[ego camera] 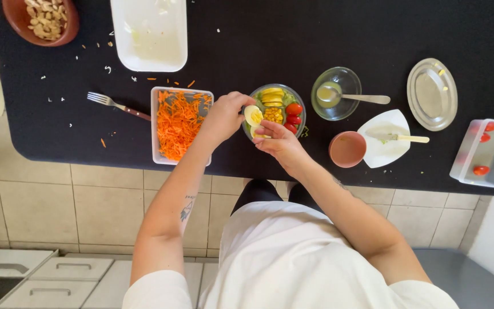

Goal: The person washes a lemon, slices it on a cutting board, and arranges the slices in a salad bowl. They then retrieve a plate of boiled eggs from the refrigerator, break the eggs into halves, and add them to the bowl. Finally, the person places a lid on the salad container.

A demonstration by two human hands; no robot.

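A clear salad bowl (298,98) stands near the front edge of the black counter (315,40). It holds corn, yellow slices, cherry tomatoes and greens. My left hand (224,117) holds a boiled egg half (253,115) at the bowl's left rim, yolk facing up. My right hand (278,143) rests at the bowl's near rim, its fingertips on another pale egg piece (260,135).
A rectangular container of grated carrot (179,123) lies left of the bowl, with a fork (115,104) beyond it. A glass bowl with a spoon (336,94), a small terracotta cup (347,149), a white dish with a knife (385,139), an oval glass lid (431,94) and a tomato box (486,153) sit right.
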